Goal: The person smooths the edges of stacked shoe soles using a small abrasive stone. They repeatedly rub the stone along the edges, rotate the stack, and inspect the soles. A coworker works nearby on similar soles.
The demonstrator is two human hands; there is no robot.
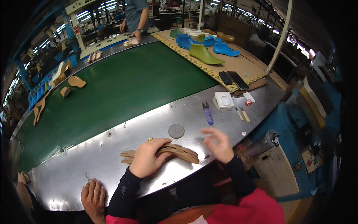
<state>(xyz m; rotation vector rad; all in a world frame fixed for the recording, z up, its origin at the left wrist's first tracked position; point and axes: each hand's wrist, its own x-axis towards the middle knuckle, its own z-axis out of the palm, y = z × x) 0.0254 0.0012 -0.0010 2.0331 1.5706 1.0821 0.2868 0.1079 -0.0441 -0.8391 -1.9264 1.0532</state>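
Observation:
My left hand [147,158], with a gold-coloured ring, is wrapped round a stacked pair of curved brown shoe soles [182,152]. The soles lie crosswise just above the metal table edge, and my fingers cover their middle. My right hand [220,145] is raised to the right of the soles, apart from them. It is slightly blurred, its index finger stretched toward the left and the others bent, with nothing seen in it. A flat grey round disc [176,130] lies on the metal just beyond the soles.
Purple thread snips [207,113], a white square box [223,100] and two small knives [244,114] lie to the right. Farther off are a phone [238,80] and a green shoe last [205,54]. A green belt [123,82] runs behind. Another person's hand [93,198] rests at lower left.

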